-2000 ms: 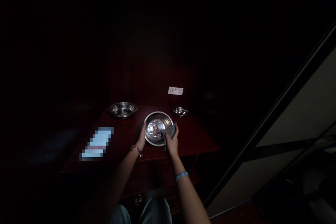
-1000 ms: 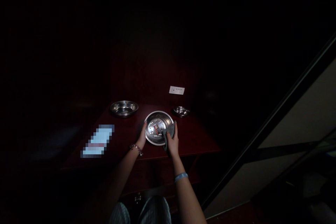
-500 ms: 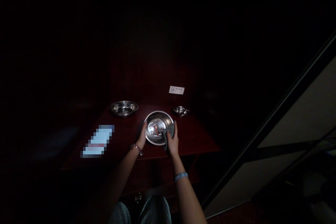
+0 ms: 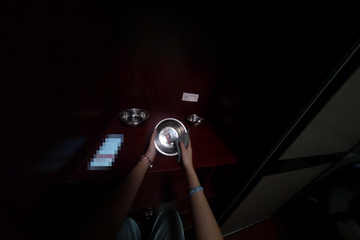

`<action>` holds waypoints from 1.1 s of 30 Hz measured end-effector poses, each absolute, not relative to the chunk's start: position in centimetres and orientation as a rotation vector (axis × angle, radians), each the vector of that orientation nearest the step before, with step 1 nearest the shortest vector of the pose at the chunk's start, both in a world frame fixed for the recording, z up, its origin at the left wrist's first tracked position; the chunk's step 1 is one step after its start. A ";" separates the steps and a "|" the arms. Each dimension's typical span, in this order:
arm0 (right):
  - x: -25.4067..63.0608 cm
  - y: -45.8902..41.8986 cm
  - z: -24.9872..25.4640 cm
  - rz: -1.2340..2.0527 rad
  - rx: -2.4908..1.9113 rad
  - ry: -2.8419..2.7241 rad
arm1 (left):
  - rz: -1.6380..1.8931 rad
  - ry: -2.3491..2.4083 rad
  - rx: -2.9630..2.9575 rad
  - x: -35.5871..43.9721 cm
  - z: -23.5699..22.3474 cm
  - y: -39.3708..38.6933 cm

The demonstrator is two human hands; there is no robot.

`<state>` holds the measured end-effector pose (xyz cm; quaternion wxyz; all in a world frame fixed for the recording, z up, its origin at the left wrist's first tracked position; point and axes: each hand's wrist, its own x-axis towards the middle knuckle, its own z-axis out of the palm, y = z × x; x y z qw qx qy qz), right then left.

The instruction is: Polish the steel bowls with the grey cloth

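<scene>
A shiny steel bowl [image 4: 168,137] is tipped toward me on the dark red table [image 4: 208,150]. My left hand [image 4: 152,147] grips its left rim, fingers curled round the edge. My right hand [image 4: 185,153] is closed on a grey cloth [image 4: 182,141] pressed against the bowl's right inner rim. A small red and white label shows inside the bowl.
A second steel bowl [image 4: 134,116] stands at the back left and a small steel bowl [image 4: 194,119] at the back right. A blurred light blue flat item [image 4: 105,151] lies at the left. A white socket plate [image 4: 190,97] is on the dark wall behind.
The cloth and my right hand have shifted slightly along the bowl's right rim. The left hand keeps its hold; the bowl stays in place.
</scene>
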<state>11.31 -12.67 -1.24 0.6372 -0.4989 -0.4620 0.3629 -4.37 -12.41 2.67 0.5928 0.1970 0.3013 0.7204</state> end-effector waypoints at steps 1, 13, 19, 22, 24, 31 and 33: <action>11.4 -12.5 -1.4 0.839 -1.139 -1.071 | 1.680 0.730 0.416 -4.3 2.7 -12.4; 11.3 -13.2 -0.3 0.898 -1.215 -1.145 | 1.726 0.783 0.320 -4.4 3.5 -13.2; 11.3 -13.0 -0.6 0.927 -1.217 -1.167 | 1.720 0.789 0.361 -4.5 2.7 -12.7; 11.1 -12.9 -0.4 0.920 -1.231 -1.198 | 1.753 0.803 0.396 -4.7 2.3 -12.5; 11.1 -12.8 -0.3 0.904 -1.224 -1.211 | 1.760 0.821 0.427 -4.8 2.2 -12.5; 11.4 -12.7 -1.0 0.824 -1.255 -1.207 | 1.696 0.868 0.528 -4.6 2.1 -12.3; 11.5 -12.7 -1.1 0.813 -1.259 -1.214 | 1.702 0.838 0.498 -4.6 1.9 -12.2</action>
